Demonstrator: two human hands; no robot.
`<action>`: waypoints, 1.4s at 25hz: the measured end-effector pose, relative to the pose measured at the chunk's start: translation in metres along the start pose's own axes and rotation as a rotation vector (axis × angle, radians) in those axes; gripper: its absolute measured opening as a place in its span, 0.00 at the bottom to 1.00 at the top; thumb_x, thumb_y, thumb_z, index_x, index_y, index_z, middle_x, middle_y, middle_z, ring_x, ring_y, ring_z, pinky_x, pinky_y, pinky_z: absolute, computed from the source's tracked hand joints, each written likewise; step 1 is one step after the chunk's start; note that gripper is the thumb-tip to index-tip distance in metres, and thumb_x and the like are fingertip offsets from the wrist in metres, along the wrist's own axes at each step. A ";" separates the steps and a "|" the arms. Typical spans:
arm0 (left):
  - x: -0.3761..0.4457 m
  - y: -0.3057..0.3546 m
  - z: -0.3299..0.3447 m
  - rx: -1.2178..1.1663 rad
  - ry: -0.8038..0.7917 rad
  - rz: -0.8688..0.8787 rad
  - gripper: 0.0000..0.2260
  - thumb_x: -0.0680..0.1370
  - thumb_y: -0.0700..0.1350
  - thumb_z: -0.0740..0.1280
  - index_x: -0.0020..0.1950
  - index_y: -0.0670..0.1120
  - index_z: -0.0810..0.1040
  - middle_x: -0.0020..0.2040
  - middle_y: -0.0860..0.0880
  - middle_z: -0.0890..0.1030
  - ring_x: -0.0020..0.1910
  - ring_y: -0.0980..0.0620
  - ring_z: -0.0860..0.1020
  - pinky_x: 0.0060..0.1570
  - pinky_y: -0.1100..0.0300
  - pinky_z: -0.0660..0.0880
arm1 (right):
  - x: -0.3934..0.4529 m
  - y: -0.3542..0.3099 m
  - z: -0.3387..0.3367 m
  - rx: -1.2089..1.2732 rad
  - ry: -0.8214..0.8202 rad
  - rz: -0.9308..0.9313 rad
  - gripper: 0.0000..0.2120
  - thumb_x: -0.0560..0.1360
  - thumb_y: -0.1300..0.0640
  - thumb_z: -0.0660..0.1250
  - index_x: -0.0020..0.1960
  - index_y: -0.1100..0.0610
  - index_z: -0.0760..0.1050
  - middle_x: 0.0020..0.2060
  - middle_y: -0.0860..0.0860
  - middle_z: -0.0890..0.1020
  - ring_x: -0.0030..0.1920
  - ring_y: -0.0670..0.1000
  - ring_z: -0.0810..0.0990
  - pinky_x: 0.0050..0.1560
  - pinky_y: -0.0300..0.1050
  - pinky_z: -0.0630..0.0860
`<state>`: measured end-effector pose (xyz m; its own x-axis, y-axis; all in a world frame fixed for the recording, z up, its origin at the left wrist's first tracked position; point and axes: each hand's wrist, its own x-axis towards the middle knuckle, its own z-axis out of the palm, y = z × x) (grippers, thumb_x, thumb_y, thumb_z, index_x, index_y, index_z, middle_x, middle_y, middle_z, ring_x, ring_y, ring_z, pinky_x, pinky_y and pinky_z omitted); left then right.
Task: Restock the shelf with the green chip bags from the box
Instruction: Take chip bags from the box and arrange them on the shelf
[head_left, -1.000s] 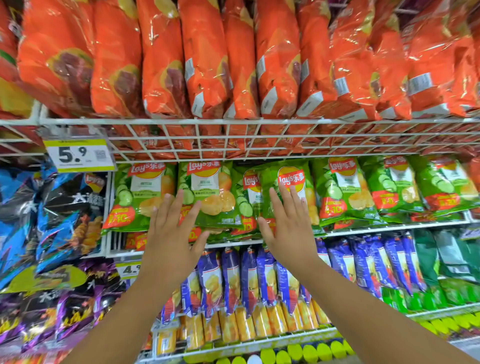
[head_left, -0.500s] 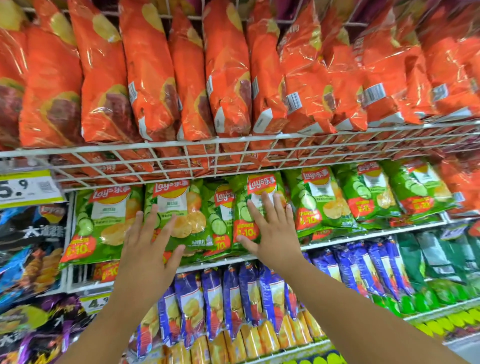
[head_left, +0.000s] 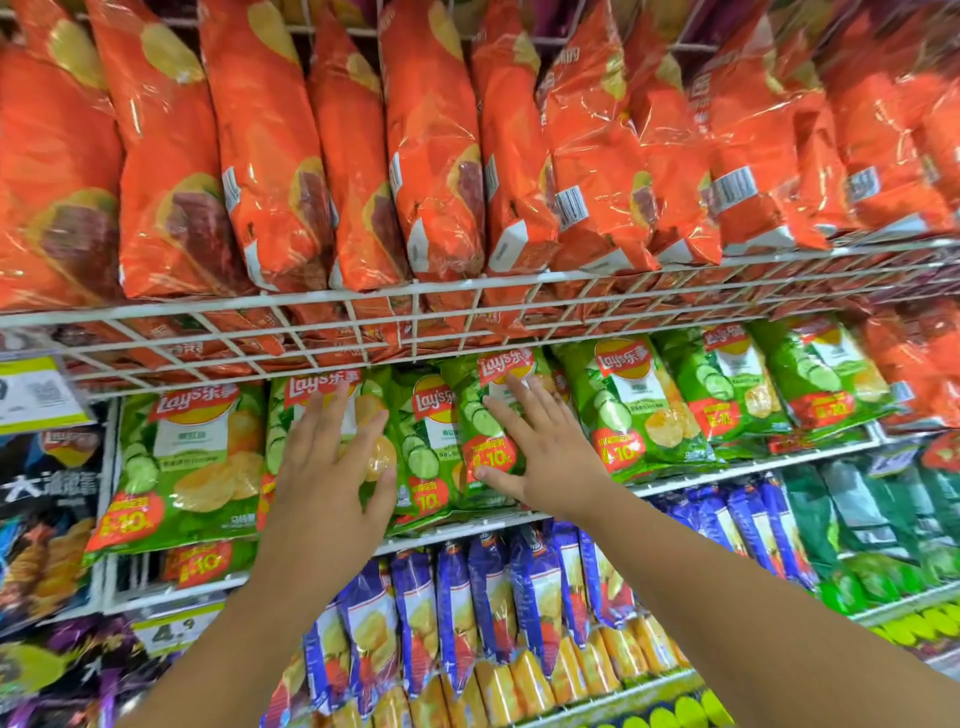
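Several green chip bags (head_left: 639, 410) stand in a row on the middle wire shelf (head_left: 753, 464). My left hand (head_left: 327, 467) lies flat with straight, spread fingers on the front of one green bag (head_left: 291, 415) left of centre. My right hand (head_left: 540, 447) presses with straight fingers on another green bag (head_left: 493, 379) at the centre, thumb out to the left. A narrower green bag (head_left: 426, 447) stands between the two hands. Neither hand holds anything. The box is out of view.
Orange chip bags (head_left: 436, 156) fill the white wire shelf (head_left: 415, 306) just above the green row. Blue and yellow bags (head_left: 488, 597) stand on the shelf below. Dark bags (head_left: 41, 493) and price tags (head_left: 36, 395) are at the left; darker green bags (head_left: 857, 514) at the lower right.
Both hands moved forward and up from in front of the shelf until they lie on the green bags. The view tilted up and closer to the shelves.
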<state>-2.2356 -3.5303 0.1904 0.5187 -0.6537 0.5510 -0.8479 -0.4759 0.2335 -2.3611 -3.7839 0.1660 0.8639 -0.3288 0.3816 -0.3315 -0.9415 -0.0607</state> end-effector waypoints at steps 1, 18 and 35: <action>0.005 0.008 0.003 -0.006 -0.008 0.020 0.25 0.81 0.53 0.63 0.78 0.56 0.65 0.83 0.51 0.49 0.82 0.49 0.43 0.78 0.42 0.51 | 0.004 0.001 -0.001 -0.006 -0.016 0.003 0.46 0.71 0.20 0.40 0.83 0.43 0.47 0.83 0.49 0.42 0.82 0.55 0.39 0.80 0.62 0.48; 0.079 0.113 0.101 0.244 -0.105 0.074 0.29 0.79 0.61 0.61 0.77 0.51 0.66 0.79 0.39 0.62 0.76 0.32 0.58 0.73 0.31 0.55 | -0.194 0.086 0.063 0.389 0.364 0.383 0.27 0.80 0.55 0.65 0.77 0.59 0.66 0.78 0.50 0.66 0.79 0.51 0.61 0.76 0.59 0.63; 0.042 0.149 0.129 0.362 -0.081 0.082 0.32 0.78 0.59 0.64 0.80 0.50 0.62 0.80 0.38 0.58 0.79 0.34 0.53 0.74 0.33 0.54 | -0.180 0.219 0.010 0.216 0.131 0.326 0.40 0.76 0.48 0.67 0.83 0.53 0.53 0.83 0.52 0.48 0.82 0.56 0.48 0.79 0.58 0.57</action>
<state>-2.3266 -3.7048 0.1445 0.4698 -0.7361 0.4873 -0.8010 -0.5874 -0.1151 -2.5856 -3.9313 0.0743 0.6663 -0.6136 0.4238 -0.4807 -0.7879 -0.3849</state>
